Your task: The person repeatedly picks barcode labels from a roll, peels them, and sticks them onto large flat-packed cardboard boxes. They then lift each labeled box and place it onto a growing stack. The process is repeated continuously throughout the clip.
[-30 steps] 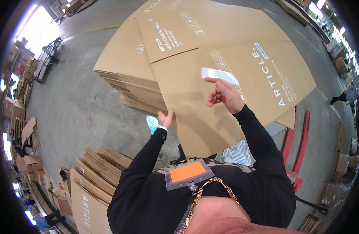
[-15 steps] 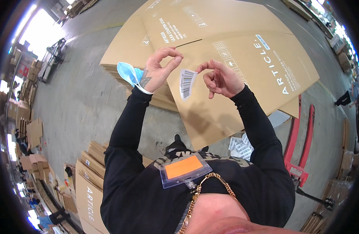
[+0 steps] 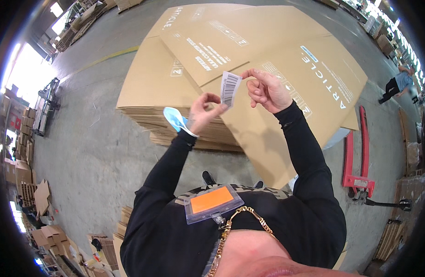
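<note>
Label [image 3: 230, 89] looks white and tilted, with black barcode stripes.

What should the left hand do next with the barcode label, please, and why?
I would probably let the left hand pinch the lower end of the barcode label: its upper corner is at the right hand's index fingertip, and the left thumb and fingers are at its lower end, though whether they grip is unclear.

Left opening [image 3: 27, 74]: blown-out white glare
Cardboard [image 3: 286, 60]: evenly bright, soft shadows toward near end
Rim: black vignette, bent lines, soft detail
</note>
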A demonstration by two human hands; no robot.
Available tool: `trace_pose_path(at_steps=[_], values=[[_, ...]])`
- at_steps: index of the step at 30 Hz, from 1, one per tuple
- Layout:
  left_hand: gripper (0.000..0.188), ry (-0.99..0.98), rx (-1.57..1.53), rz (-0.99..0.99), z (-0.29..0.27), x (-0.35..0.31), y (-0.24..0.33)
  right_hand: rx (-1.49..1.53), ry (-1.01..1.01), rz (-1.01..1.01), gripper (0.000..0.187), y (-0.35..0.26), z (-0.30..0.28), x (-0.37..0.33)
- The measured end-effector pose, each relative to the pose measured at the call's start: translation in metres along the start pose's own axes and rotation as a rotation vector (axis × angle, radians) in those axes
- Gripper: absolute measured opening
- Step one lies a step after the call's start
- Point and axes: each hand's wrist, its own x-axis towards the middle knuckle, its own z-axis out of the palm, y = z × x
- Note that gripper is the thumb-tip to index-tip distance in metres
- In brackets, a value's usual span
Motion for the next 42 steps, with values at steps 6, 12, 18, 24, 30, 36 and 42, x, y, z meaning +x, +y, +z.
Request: trace_pose_path(at_steps=[6, 12, 18, 24, 30, 36, 42], values=[[0.035, 0.202, 0.198, 0.014, -0.049, 0.007, -0.009, -0.066, -0.011, -0.07, 0.034, -0.005, 0.062, 0.059], [0.027, 0.354, -0.129, 0.024, -0.097, 0.027, -0.033, -0.058, -0.013, -0.105, 0.03, -0.002, 0.085, 0.115], [0.018, 0.34, -0.161, 0.024, -0.131, 0.064, -0.054, -0.003, 0.004, -0.111, 0.026, 0.014, 0.057, 0.18], [0.011, 0.345, -0.263, -0.062, -0.157, 0.125, -0.067, 0.054, 0.078, -0.125, 0.025, 0.025, 0.008, 0.262], [0.018, 0.428, -0.125, -0.146, -0.177, 0.176, -0.088, 0.001, 0.076, -0.063, 0.023, 0.022, -0.01, 0.333], [0.024, 0.394, -0.03, -0.129, -0.204, 0.227, -0.095, -0.115, 0.115, -0.059, 0.018, 0.01, -0.005, 0.384], [0.046, 0.299, 0.094, -0.223, -0.217, 0.27, -0.101, -0.144, 0.19, -0.045, 0.019, 0.013, 0.004, 0.425]])
